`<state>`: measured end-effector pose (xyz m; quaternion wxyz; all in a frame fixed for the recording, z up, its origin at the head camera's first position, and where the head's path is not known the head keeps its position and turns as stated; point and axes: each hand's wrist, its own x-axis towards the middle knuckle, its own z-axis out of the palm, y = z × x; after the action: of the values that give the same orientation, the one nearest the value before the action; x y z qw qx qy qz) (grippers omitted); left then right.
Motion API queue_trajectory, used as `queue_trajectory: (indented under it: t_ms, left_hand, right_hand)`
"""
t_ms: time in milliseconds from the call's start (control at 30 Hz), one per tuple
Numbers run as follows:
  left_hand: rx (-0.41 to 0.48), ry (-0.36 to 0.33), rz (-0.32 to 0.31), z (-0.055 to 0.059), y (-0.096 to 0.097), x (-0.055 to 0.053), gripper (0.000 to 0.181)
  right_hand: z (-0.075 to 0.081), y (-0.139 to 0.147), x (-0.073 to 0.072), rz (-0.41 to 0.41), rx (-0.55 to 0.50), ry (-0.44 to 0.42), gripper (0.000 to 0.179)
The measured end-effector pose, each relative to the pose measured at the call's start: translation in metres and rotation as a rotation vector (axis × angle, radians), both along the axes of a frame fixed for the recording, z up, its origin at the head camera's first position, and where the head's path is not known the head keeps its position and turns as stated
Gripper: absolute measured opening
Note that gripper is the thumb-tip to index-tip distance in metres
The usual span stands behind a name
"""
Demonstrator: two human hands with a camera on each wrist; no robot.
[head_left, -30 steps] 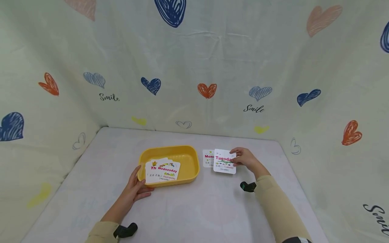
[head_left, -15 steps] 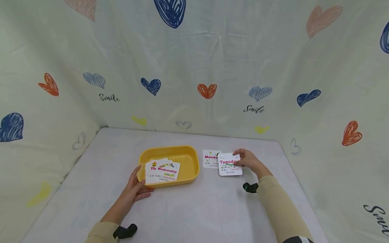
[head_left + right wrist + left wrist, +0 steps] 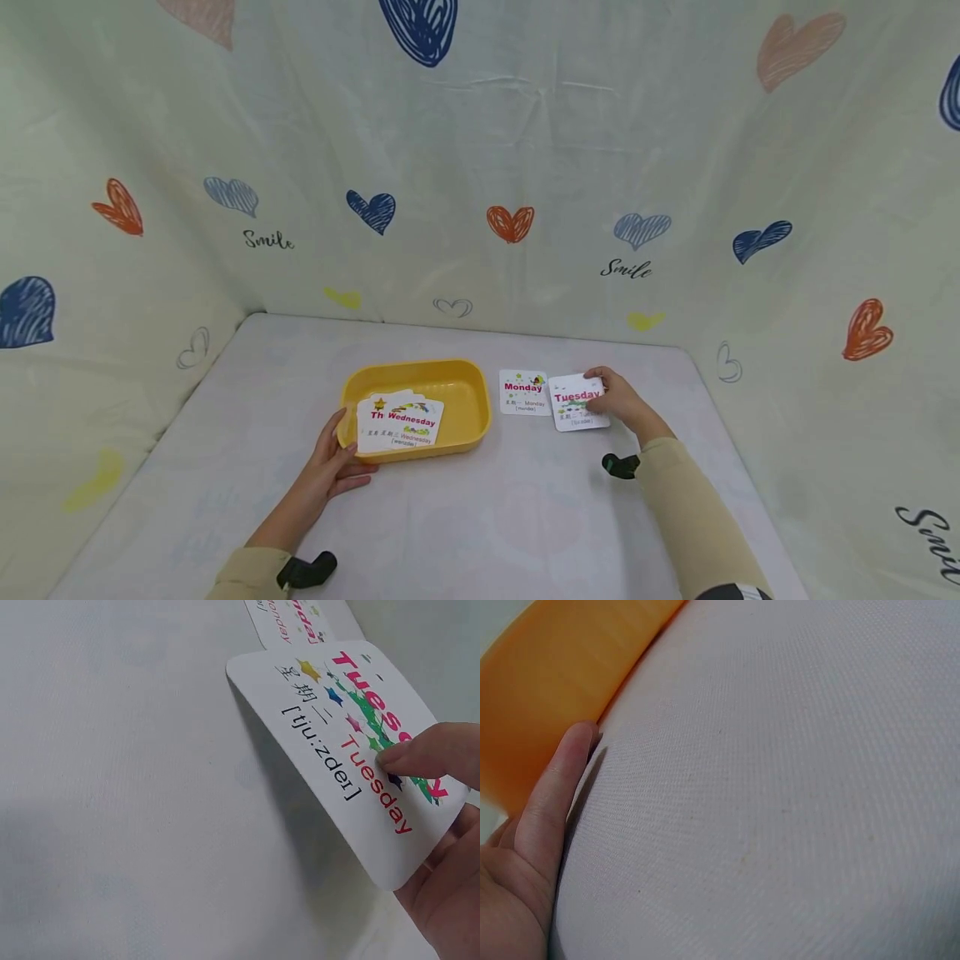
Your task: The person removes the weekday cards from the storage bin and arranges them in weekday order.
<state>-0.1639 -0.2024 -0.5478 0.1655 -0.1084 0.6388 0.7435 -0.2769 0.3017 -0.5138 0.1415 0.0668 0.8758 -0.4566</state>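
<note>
My right hand (image 3: 621,402) pinches the white "Tuesday" card (image 3: 572,410) at its right side. In the right wrist view the thumb (image 3: 431,754) presses on the card's printed face, the other fingers are under it, and a shadow falls on the table below its raised edge. Just left of it, the "Monday" card (image 3: 524,400) lies face up. My left hand (image 3: 326,468) holds the yellow tray (image 3: 468,408) at its near left corner. Against the tray's outer wall, one straight digit (image 3: 559,776) shows in the left wrist view.
Inside the tray, at its left, several overlapping cards rest with the "Wednesday" card (image 3: 412,425) on top. A white cloth covers the table (image 3: 480,533). Behind it hangs a pale curtain (image 3: 435,275) printed with hearts.
The right hand has moved the "Tuesday" card rightward, off the "Monday" card it was overlapping, and turned it slightly. The left hand and the tray stay put.
</note>
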Motion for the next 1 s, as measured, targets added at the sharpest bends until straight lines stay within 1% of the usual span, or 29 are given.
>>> queue_trajectory:
  t_ms: [167, 333, 433, 567, 800, 1000]
  left_hand:
    - [0.008, 0.015, -0.003, 0.0, 0.0, 0.0, 0.071]
    - [0.004, 0.008, 0.001, 0.0, 0.001, 0.0, 0.073]
    - [-0.005, -0.001, 0.007, 0.0, 0.001, 0.0, 0.074]
    - [-0.013, -0.009, 0.012, 0.0, 0.001, 0.0, 0.073]
    - [-0.023, -0.009, 0.009, 0.001, 0.002, 0.0, 0.073]
    - [-0.022, -0.012, 0.01, 0.002, 0.002, 0.0, 0.073]
  right_hand:
    - [-0.002, 0.0, 0.0, -0.019, -0.004, 0.005, 0.065]
    - [-0.006, 0.0, 0.0, -0.031, 0.052, 0.021, 0.081]
    - [-0.008, 0.0, 0.0, -0.04, 0.067, 0.033, 0.085]
    - [-0.011, -0.002, -0.001, -0.049, 0.076, 0.046, 0.085]
    - [-0.013, -0.004, -0.003, -0.088, 0.127, 0.052, 0.076]
    - [-0.016, -0.002, -0.003, -0.09, 0.149, 0.045, 0.074]
